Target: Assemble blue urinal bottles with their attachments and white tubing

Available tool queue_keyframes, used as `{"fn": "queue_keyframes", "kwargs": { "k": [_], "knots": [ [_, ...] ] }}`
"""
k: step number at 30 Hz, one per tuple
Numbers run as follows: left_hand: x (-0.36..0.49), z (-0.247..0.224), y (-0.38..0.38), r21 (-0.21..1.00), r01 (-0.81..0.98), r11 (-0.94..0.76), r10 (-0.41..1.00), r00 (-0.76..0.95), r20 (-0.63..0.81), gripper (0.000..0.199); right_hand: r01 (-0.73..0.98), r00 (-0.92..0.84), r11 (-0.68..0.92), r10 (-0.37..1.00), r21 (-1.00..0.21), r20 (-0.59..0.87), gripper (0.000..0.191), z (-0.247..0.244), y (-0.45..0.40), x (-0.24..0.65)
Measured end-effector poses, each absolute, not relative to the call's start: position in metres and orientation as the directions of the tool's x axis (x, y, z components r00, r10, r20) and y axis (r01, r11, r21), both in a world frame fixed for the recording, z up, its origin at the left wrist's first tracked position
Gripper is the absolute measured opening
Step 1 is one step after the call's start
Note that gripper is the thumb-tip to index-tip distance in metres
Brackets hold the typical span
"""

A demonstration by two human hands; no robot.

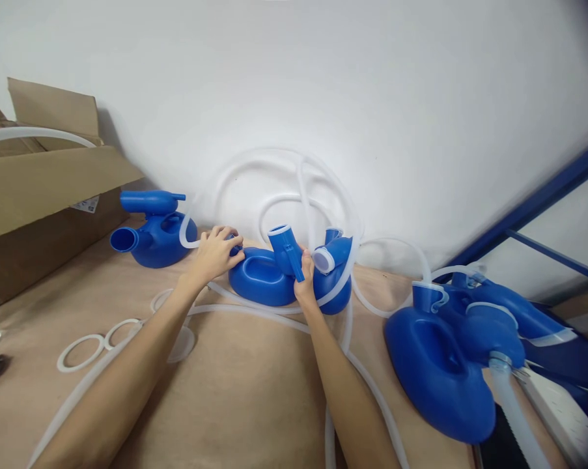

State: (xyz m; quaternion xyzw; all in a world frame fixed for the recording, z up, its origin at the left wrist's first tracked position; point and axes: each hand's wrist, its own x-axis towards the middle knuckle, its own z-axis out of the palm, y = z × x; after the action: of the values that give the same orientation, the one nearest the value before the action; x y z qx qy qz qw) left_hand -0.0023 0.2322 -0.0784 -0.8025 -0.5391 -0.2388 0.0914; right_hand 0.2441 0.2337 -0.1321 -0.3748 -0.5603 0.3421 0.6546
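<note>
Step in hand: the person appears to be lining up the blue spout piece (284, 251) with the blue bottle (262, 280) between the two hands; this is a judgement from their placement.
Left hand (218, 251): its fingers curl over the bottle's left end, at a small dark-blue part; how firmly they grip cannot be told.
Right hand (306, 280): its fingers are closed around the spout piece's lower side, white-rimmed mouth tilted upward.
Blue bottle: on the tabletop (245, 391), just right of the left fingers and just left of the right fingers.
Next move: it would seem to call for a steady bottle, a controlled turn of the spout piece and the white tubing (345, 279) kept off the right wrist.
Hidden: the left fingers cover most of the dark-blue part; whether spout piece and bottle join or merely overlap is unclear.
Cut off: the cardboard box (44, 241), beyond the left fingers, runs out of view.
</note>
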Motion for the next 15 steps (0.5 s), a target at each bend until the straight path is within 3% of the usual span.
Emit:
{"fn": "queue_keyframes", "kwargs": {
  "k": [6,10,12,15],
  "knots": [
    [-0.024,-0.055,0.232,0.125,0.858,-0.498,0.819,0.417,0.393,0.038,-0.016,0.143,0.485,0.867,-0.874,0.478,0.061,-0.13,0.234,0.245],
    [-0.044,-0.021,0.215,0.168,0.907,-0.387,0.877,0.306,0.37,0.042,0.01,0.127,0.468,0.876,-0.884,0.466,0.058,-0.122,0.232,0.245],
    [-0.053,-0.007,0.204,0.202,0.957,-0.207,0.967,0.168,0.194,0.042,0.03,0.116,0.466,0.877,-0.884,0.466,0.056,-0.117,0.23,0.244],
    [-0.058,-0.005,0.194,0.278,0.959,0.058,0.954,0.029,-0.298,0.041,0.055,0.102,0.468,0.876,-0.882,0.471,0.053,-0.109,0.226,0.242]
  ]
}}
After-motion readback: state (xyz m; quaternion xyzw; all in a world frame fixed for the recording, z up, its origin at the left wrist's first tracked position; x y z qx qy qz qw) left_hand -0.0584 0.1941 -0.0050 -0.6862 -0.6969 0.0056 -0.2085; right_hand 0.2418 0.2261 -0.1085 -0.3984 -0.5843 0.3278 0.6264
